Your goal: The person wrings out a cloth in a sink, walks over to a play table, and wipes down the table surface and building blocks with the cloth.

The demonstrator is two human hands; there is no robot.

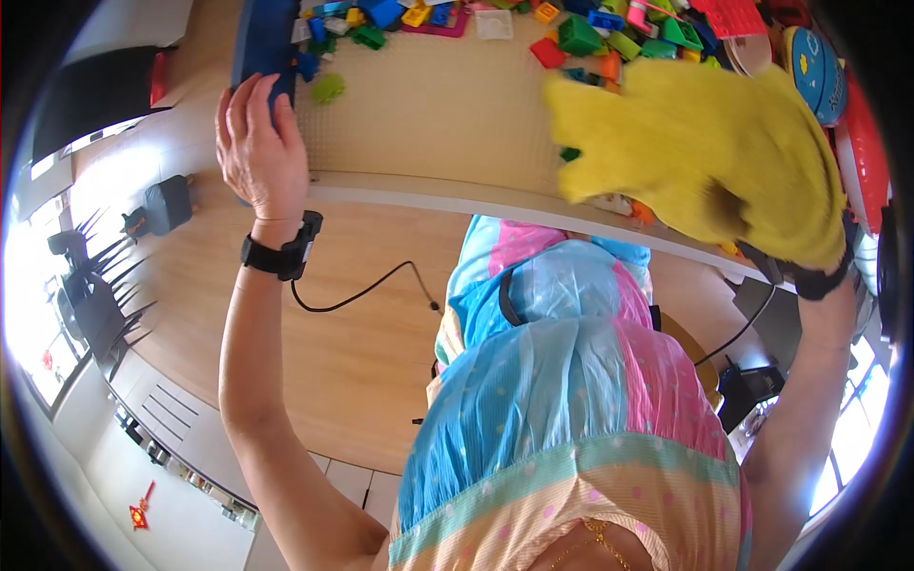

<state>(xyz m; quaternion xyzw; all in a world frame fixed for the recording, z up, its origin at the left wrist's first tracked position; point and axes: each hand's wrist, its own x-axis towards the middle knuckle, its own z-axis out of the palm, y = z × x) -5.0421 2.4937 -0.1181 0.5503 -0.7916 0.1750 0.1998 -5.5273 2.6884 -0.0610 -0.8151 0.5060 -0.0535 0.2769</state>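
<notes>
Here, a big fuzzy yellow cloth (685, 143) is at the right side of the desk (428, 114), bunched up and covering part of the bumpy top and its near edge. The right hand is hidden under it, so I cannot tell if its fingers are open or closed. Only the arm comes out below the cloth, with a black band (824, 278) on the wrist.

A dark green brick (569, 153) peeks out at the cloth's left side, and an orange piece (643, 212) shows just under its bottom edge. Above the cloth is a messy pile of toy bricks, with a green brick (579, 36) and a red brick (547, 52) close together. A blue round thing (817, 76) with little pictures on it is beside the cloth, at the top right.

The left hand (262, 152) lies flat on the blue side (262, 43) of the desk. Its fingers are open and almost straight, and they hold nothing. Near it, a light green piece (328, 88) sits on the bumpy top. More bricks are along the far part, with a white brick (493, 25) near the middle. A black wire (367, 290) hangs from the left wristband (276, 257) over the wood floor (352, 371).
</notes>
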